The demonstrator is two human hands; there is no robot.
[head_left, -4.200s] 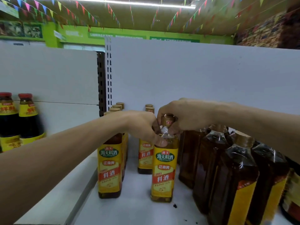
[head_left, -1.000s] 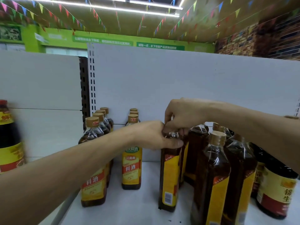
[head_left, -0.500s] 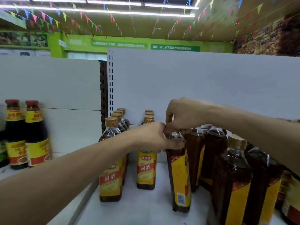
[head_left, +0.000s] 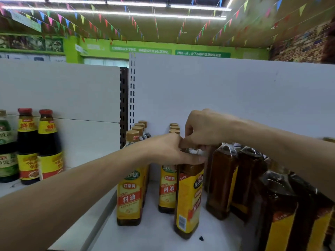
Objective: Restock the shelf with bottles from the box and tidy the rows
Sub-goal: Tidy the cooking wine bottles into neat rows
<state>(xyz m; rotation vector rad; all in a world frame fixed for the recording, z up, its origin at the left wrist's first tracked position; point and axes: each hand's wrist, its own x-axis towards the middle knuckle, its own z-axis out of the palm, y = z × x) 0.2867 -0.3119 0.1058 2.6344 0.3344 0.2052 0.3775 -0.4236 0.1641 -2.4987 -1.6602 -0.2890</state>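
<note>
As the left hand holds its shoulder and the right hand grips its top, the upright bottle stands at 6 o'clock below, label turned toward 3 o'clock.

Bare shelf gap between left row and middle row; crowded bottles right.

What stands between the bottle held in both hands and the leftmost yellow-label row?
In the head view, a second row of yellow-label bottles stands left of the held bottle.
</note>
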